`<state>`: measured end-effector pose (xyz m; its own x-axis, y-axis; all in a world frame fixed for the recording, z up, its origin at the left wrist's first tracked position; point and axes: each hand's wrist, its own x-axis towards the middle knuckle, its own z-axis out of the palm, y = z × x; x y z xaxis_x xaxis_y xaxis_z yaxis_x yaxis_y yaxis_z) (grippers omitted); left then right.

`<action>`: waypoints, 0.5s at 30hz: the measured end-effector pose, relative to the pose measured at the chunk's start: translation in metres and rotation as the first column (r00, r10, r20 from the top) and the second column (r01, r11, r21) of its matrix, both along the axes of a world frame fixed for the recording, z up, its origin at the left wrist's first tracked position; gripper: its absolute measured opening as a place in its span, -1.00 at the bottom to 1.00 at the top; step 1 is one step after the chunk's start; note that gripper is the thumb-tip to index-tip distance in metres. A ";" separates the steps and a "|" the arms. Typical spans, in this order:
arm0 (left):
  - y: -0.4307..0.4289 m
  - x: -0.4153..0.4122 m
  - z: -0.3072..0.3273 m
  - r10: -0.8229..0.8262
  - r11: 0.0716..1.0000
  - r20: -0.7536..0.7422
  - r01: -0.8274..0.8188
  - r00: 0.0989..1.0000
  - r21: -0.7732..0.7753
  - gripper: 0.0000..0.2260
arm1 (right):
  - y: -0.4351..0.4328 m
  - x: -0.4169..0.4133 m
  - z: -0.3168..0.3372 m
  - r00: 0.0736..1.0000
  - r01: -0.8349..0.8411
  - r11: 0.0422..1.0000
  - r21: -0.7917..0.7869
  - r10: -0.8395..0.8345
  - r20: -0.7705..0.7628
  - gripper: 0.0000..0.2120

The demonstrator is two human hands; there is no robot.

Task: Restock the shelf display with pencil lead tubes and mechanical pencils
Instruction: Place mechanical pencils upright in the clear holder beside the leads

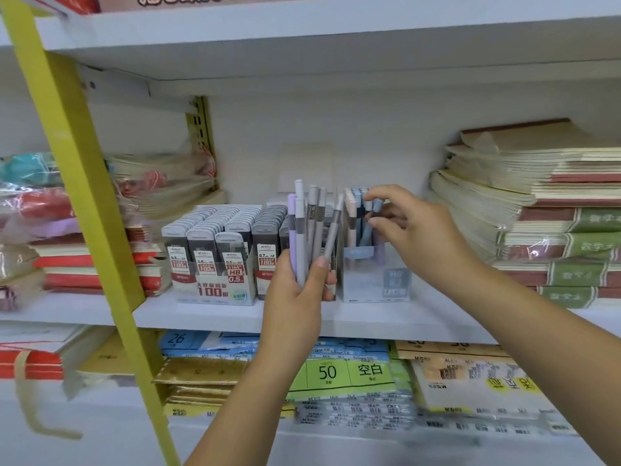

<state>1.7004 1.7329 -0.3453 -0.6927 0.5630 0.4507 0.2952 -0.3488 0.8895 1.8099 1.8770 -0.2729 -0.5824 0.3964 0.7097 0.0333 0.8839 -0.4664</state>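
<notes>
My left hand (297,290) grips a bundle of several mechanical pencils (311,230), grey and lilac, upright in front of the middle shelf. My right hand (408,230) reaches into a clear display box (376,280) on that shelf and pinches the top of a blue pencil (369,223) standing among other pastel pencils. To the left stands a display carton of pencil lead tubes (215,250), packed in rows with "0.5" and "HB" labels, and a second carton marked "0.7" (267,253) beside it, partly hidden by my left hand.
Stacks of notebooks (537,210) fill the shelf's right side and wrapped red notebooks (67,257) the left. A yellow-green ladder rail (84,196) slants across the left. The shelf below holds paper packs (339,371). A white shelf board (302,45) hangs overhead.
</notes>
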 end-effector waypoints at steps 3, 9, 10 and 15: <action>0.000 0.000 -0.002 -0.013 1.000 0.003 0.013 1.000 -0.004 -0.95 | 0.004 -0.005 0.001 0.999 -0.001 1.000 0.026 0.000 0.034 -0.66; 0.000 -0.003 -0.002 -0.040 0.999 0.061 0.040 0.997 -0.008 -0.93 | 0.007 -0.022 0.005 0.931 0.330 0.837 0.436 -0.365 -0.003 -0.60; 0.000 -0.003 -0.002 -0.046 0.999 0.071 0.047 0.996 -0.005 -0.93 | 0.008 -0.023 0.004 0.913 0.354 0.820 0.450 -0.407 0.023 -0.59; -0.002 -0.002 -0.002 -0.073 0.997 0.105 0.072 0.992 0.009 -0.93 | 0.004 -0.026 0.000 0.877 0.379 0.816 0.436 -0.467 0.113 -0.58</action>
<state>1.6984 1.7312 -0.3470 -0.6938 0.6115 0.3805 0.1738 -0.3705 0.9124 1.7841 1.8806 -0.2731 -0.5703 0.3547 0.7409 0.5021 0.8644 -0.0273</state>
